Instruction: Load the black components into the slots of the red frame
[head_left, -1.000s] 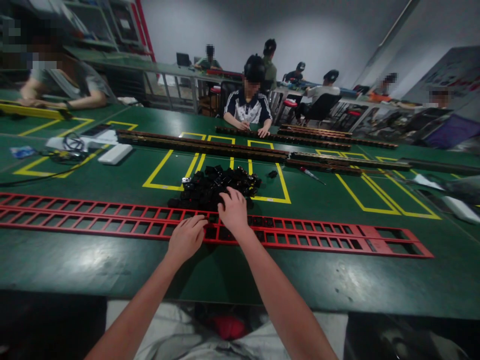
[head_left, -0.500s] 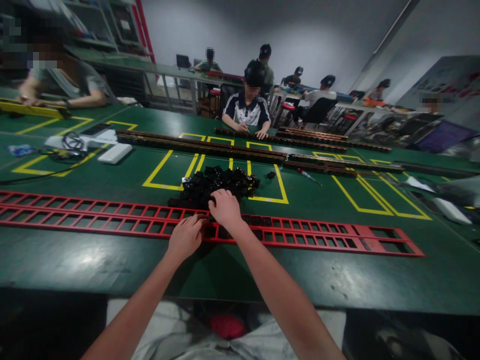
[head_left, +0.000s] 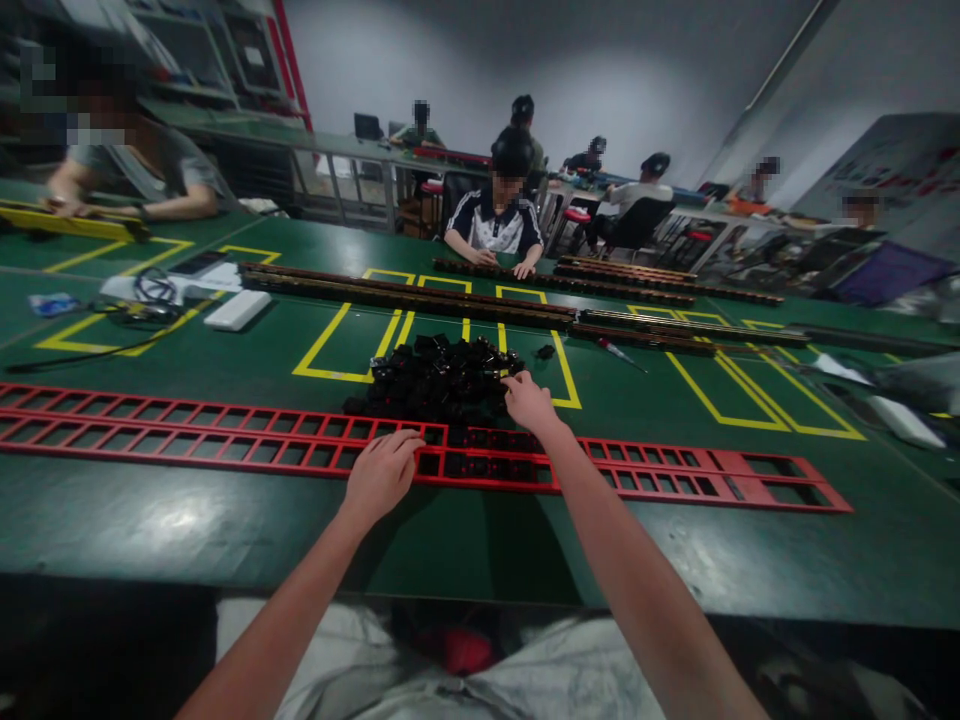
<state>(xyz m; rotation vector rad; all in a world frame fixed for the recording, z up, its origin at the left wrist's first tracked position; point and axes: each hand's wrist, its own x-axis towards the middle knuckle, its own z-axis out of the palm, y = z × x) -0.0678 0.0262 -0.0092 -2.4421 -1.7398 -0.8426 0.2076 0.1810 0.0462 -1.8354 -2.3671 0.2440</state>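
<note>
A long red slotted frame [head_left: 187, 438] lies across the green table in front of me. Behind its middle sits a heap of small black parts [head_left: 439, 375]. My left hand [head_left: 380, 475] rests on the frame's near rail, fingers curled down with the tips on the frame; what they hold, if anything, is hidden. My right hand [head_left: 529, 401] reaches to the right edge of the black heap, fingers bent onto the parts. Some slots between my hands hold black parts [head_left: 480, 466].
Long dark rails [head_left: 405, 292] lie across the table beyond yellow floor-tape boxes. A screwdriver [head_left: 621, 351] lies to the right. A white box [head_left: 238, 309] and cables lie at the left. A person [head_left: 496, 215] sits opposite; others work at tables behind and at far left.
My right hand has moved from the frame beside my left hand out to the right edge of the black heap. The left hand has stayed on the frame.
</note>
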